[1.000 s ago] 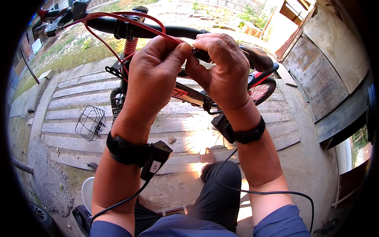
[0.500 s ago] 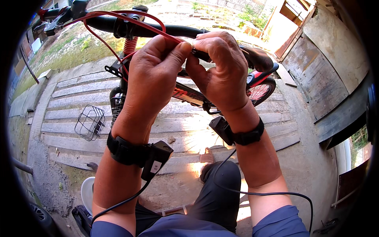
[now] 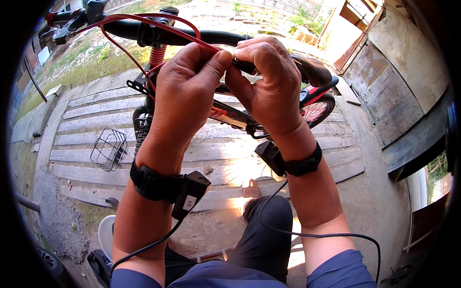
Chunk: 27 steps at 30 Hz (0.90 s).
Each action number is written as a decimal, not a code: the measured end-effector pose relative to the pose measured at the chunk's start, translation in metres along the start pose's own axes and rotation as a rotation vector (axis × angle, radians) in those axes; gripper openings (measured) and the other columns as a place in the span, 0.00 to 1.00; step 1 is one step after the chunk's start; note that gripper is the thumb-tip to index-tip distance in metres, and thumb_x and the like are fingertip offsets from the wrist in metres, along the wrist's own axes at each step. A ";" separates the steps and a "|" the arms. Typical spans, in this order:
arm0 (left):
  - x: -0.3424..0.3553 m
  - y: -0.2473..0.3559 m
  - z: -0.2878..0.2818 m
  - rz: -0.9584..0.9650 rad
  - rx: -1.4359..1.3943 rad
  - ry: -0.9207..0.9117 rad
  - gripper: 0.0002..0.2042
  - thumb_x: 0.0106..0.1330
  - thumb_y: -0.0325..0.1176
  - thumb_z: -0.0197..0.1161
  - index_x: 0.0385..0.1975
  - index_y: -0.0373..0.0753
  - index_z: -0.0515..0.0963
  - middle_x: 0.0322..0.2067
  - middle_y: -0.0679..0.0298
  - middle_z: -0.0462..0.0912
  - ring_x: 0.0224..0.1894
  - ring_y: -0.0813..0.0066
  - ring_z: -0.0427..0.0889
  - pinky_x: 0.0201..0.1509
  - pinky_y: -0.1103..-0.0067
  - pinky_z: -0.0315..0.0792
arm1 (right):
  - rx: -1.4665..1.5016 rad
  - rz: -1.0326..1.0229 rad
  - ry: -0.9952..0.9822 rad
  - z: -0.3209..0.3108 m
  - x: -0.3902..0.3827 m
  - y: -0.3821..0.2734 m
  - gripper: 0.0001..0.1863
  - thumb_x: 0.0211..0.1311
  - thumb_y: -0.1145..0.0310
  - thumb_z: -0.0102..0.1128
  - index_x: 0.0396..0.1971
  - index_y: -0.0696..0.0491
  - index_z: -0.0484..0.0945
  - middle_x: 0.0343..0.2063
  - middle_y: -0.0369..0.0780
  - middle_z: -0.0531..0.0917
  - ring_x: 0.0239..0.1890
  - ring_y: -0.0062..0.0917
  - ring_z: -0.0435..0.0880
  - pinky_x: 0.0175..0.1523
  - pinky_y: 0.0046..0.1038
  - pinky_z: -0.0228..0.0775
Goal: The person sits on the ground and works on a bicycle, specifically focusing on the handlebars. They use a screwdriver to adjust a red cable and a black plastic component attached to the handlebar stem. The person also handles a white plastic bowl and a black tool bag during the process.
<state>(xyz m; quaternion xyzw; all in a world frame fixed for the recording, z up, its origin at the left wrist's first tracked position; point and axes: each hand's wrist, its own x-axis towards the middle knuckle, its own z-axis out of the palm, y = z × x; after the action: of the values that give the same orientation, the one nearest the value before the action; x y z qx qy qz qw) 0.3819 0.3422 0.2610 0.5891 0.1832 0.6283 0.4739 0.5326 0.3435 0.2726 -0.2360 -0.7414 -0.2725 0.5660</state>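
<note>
A bicycle stands in front of me, its black handlebar (image 3: 211, 37) running across the top of the view. My left hand (image 3: 185, 89) pinches a red cable (image 3: 165, 28) between thumb and forefinger, near the cable's right end. Right up against those fingertips, my right hand (image 3: 271, 86) is closed on a small black part (image 3: 246, 66), its thumb below and fingers curled above. Where cable and part meet is mostly covered by my fingers. Other red cables loop past the fork's red-ringed top (image 3: 158, 55). The bicycle's dark frame (image 3: 233, 115) passes behind both wrists.
A black wire basket (image 3: 109, 149) lies on the slatted concrete ground at left. Worn boards and panels (image 3: 384, 77) stand along the right side. A white round container (image 3: 106, 235) sits by my left elbow. Black straps with boxes and wires (image 3: 189, 192) are on both forearms.
</note>
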 end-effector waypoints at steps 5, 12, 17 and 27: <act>0.000 -0.002 -0.001 0.011 -0.014 -0.007 0.07 0.68 0.30 0.62 0.37 0.33 0.80 0.30 0.69 0.81 0.30 0.89 0.74 0.34 0.89 0.69 | 0.024 0.010 0.003 0.000 0.000 0.001 0.13 0.41 0.75 0.71 0.27 0.52 0.75 0.26 0.39 0.79 0.31 0.36 0.80 0.35 0.34 0.73; 0.001 0.002 0.001 -0.010 -0.011 0.060 0.08 0.70 0.33 0.60 0.36 0.34 0.80 0.25 0.72 0.78 0.26 0.89 0.70 0.29 0.90 0.64 | -0.020 0.045 -0.082 -0.007 0.000 -0.003 0.13 0.44 0.79 0.70 0.30 0.55 0.76 0.31 0.42 0.82 0.36 0.33 0.84 0.41 0.29 0.77; 0.000 0.001 0.004 -0.001 -0.067 0.090 0.08 0.72 0.34 0.58 0.35 0.36 0.78 0.21 0.72 0.74 0.21 0.89 0.65 0.25 0.90 0.58 | -0.001 0.042 -0.083 -0.006 -0.001 -0.003 0.13 0.44 0.79 0.70 0.30 0.54 0.76 0.31 0.42 0.82 0.36 0.33 0.84 0.42 0.29 0.77; -0.002 0.002 0.007 -0.052 -0.184 0.116 0.09 0.73 0.36 0.56 0.34 0.37 0.77 0.21 0.71 0.74 0.21 0.88 0.65 0.24 0.89 0.58 | 0.016 0.054 -0.006 -0.002 0.000 -0.003 0.13 0.40 0.75 0.71 0.27 0.51 0.76 0.26 0.38 0.80 0.31 0.35 0.81 0.34 0.33 0.74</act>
<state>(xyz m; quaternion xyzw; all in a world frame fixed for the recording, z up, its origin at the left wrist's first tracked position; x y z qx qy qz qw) 0.3867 0.3373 0.2634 0.5008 0.1670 0.6632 0.5306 0.5324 0.3402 0.2727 -0.2521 -0.7385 -0.2503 0.5731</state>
